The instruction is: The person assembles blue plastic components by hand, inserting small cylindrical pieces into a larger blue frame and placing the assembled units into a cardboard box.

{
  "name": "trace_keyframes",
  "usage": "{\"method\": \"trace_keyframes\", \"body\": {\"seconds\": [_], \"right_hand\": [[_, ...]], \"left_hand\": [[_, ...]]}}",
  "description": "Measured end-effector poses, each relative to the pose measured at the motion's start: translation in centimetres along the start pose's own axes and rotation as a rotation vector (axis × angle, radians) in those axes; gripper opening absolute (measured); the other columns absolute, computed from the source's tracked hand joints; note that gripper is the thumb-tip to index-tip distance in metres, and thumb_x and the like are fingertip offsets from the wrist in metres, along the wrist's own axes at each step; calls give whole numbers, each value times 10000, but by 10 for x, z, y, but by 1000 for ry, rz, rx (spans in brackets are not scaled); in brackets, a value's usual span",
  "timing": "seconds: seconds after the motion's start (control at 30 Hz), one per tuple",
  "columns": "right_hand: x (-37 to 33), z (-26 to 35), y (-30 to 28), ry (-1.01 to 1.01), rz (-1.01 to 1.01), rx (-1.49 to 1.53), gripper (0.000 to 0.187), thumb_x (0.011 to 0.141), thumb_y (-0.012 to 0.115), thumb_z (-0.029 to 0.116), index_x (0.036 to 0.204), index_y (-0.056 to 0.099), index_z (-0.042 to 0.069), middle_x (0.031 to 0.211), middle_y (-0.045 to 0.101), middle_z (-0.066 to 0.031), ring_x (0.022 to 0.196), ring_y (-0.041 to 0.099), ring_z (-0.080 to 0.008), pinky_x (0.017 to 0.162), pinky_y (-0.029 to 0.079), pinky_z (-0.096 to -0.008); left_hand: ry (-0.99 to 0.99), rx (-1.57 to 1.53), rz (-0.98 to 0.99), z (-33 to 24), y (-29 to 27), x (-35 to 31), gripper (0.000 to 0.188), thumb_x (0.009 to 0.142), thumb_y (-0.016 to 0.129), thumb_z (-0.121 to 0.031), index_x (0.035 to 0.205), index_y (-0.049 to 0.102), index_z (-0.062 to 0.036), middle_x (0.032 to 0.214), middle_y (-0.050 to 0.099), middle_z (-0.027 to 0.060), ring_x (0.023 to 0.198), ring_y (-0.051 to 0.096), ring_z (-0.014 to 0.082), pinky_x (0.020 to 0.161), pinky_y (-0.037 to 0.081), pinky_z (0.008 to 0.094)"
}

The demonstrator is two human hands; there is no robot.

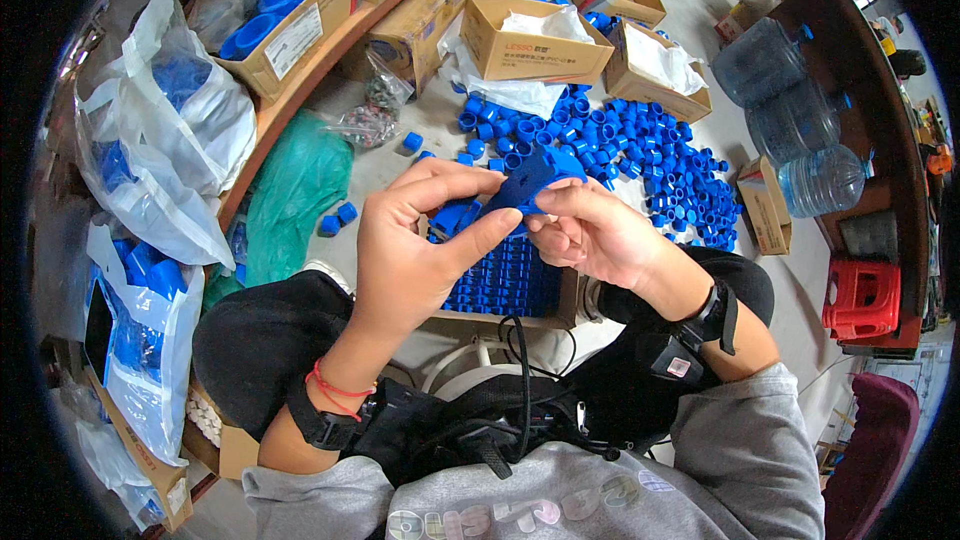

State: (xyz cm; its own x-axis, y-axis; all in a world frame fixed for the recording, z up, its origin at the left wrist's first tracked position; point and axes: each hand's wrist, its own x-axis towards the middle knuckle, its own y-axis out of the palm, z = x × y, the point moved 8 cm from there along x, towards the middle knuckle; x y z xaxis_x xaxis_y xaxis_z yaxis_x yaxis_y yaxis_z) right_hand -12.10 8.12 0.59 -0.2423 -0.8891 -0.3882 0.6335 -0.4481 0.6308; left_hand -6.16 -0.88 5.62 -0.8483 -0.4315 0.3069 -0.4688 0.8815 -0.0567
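A grey shirt [600, 480] is spreading across the lower edge, nearest the camera, its sleeves baring both forearms. Red cords [340, 390] are circling the left wrist, and a black strap [718, 315] is wrapping the right one.

In front of the body, the two hands are holding a blue fitting [535, 172] up between them, above an open carton [572, 298] packed with rows of blue parts [505, 280]. The left hand [395, 235] is keeping its thumb and index finger spread in a wide arch, their tips meeting the fitting's left side, the thumb lower and the index finger higher. Whether its other fingers are touching anything, I cannot tell. The right hand [600, 230] is clamping the fitting's right end, its thumb pressing from above while the other fingers are curling together underneath.

Beyond the hands, a heap of small blue caps [690, 190] is covering part of the floor, and a larger carton [535, 52] is standing just behind it. A green plastic bag [300, 195] is lying to the left; clear water bottles [820, 180] are resting to the right, near a red plastic stool [862, 295].
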Motion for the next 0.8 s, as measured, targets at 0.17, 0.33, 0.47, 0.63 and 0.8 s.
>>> {"method": "trace_keyframes", "body": {"seconds": [0.17, 0.33, 0.47, 0.63, 0.8], "right_hand": [[-1, 0, -1, -21, 39, -7, 103, 710, 502, 126, 683, 500, 26, 550, 455, -6, 426, 370, -44, 363, 243, -158], [-2, 4, -5, -39, 7, -28, 88, 696, 508, 126, 694, 496, 39, 607, 475, -16, 438, 376, -43, 373, 246, -157], [0, 7, -11, -62, -35, -51, 90, 686, 517, 128, 681, 495, 40, 613, 480, -26, 430, 365, -44, 374, 239, -157], [16, 14, -35, -102, -211, -482, 86, 677, 513, 127, 672, 528, 42, 499, 447, 11, 418, 359, -19, 372, 250, -152], [78, -36, -93, 111, -402, -902, 143, 666, 522, 172, 625, 552, 38, 517, 480, 4, 423, 395, -47, 374, 290, -163]], "left_hand": [[-4, 52, 42, -2, 2, 0, 229, 595, 636, -60, 803, 569, 10, 784, 535, 78, 746, 494, 126, 682, 373, 217], [16, 74, 63, -4, 5, 0, 252, 600, 634, -67, 831, 562, 3, 807, 525, 66, 775, 479, 127, 702, 357, 218], [17, -16, -14, -1, -5, 1, 215, 622, 630, -121, 779, 565, 11, 775, 541, 78, 750, 500, 128, 675, 373, 222], [-70, -154, -122, -8, -32, 10, 196, 742, 518, -149, 797, 553, 36, 738, 545, 32, 682, 471, 48, 620, 373, 178], [-167, -171, -154, -7, -51, 8, 312, 803, 383, -218, 867, 531, 50, 861, 546, 92, 771, 489, 90, 723, 354, 200]]}}
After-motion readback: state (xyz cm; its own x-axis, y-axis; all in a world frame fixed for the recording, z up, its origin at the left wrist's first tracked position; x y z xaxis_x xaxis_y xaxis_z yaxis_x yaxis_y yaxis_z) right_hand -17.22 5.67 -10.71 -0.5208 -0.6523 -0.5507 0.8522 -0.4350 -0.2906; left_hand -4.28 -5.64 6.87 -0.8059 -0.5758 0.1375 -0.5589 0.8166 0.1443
